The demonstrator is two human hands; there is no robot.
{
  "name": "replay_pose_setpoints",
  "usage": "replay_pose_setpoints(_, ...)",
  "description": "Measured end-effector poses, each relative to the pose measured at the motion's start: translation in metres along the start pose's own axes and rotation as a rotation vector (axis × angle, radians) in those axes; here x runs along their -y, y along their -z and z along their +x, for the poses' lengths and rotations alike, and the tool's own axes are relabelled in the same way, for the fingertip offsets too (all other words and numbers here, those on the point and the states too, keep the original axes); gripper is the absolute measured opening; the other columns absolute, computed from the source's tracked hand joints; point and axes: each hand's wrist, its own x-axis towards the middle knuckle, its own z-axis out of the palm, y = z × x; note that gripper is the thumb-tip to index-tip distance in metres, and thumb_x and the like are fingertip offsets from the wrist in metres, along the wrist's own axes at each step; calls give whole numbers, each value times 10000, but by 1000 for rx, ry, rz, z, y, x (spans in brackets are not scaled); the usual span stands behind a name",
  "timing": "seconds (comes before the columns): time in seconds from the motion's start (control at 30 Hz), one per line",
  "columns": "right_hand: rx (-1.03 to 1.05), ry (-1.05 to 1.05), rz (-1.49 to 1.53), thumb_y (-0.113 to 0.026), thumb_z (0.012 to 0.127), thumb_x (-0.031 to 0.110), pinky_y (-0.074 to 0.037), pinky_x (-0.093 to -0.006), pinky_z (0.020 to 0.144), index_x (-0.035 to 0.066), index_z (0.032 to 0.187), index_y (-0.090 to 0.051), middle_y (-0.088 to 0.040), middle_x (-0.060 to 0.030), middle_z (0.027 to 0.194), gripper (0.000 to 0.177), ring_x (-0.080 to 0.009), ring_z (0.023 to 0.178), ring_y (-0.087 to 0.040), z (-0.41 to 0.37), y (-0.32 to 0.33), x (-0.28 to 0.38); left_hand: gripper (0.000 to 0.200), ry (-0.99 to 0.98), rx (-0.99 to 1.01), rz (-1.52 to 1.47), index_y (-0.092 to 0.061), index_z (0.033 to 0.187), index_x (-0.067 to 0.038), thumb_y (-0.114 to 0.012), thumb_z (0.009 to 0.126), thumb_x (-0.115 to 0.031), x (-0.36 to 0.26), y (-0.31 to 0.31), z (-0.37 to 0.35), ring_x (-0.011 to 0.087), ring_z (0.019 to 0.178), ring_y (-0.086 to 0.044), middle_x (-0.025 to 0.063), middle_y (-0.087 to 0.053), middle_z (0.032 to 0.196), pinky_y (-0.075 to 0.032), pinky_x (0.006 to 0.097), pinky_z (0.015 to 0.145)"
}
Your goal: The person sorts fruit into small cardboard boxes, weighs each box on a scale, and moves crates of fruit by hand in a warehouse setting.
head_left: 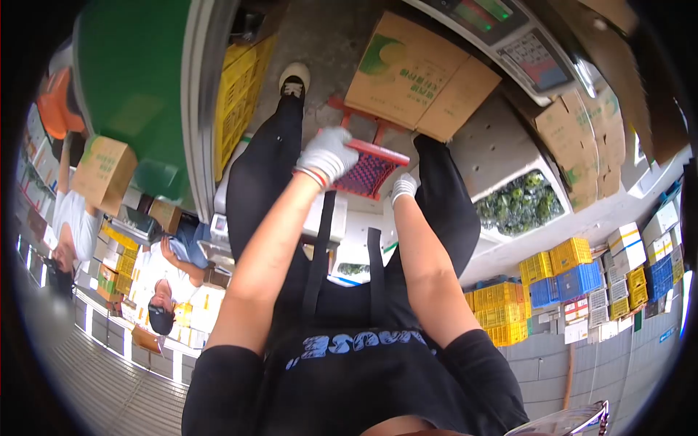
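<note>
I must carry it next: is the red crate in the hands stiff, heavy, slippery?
The red crate is probably stiff: its rim runs straight where the left hand grips it. It seems light, since its lattice walls are open. Gloves on both hands, the right hand at its corner, should limit slipping.

So the red crate point(367, 171) we've got here is one of those plastic ones with open lattice walls and a solid, lighter red rim, and it looks empty from what we can see through the mesh. It's up off the floor and tilted, sitting right between our knees. Our left hand point(327, 154) is clamped on the rim, and our right hand point(403, 187) is at the other corner, though we can't tell how it's gripping.
</note>
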Motion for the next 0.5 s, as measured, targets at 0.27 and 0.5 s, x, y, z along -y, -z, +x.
replay_pose_setpoints(0.27, -42, -54, -194, -411, 864, 567, -462, -391, 407, -2, 989, -595, -599, -148, 725, 610, -241, 437, -517, 92, -14, 28, 637, -124, 191, 760, -489, 1233, -115, -705, 700, -390, 86, -120, 114, 272, 1190, -454, 112, -525, 1221, -229, 517, 1055)
replay_pose_setpoints(0.5, 0, -287, 515, -457, 802, 663, -287, -312, 323, 160, 707, -529, -400, -30, 455, 517, -178, 309, -357, 74, 24, 37, 450, -252, 258, 569, -604, 1021, -127, -674, 721, -455, 79, -119, 135, 260, 969, -603, 96, -640, 1014, -478, 396, 837)
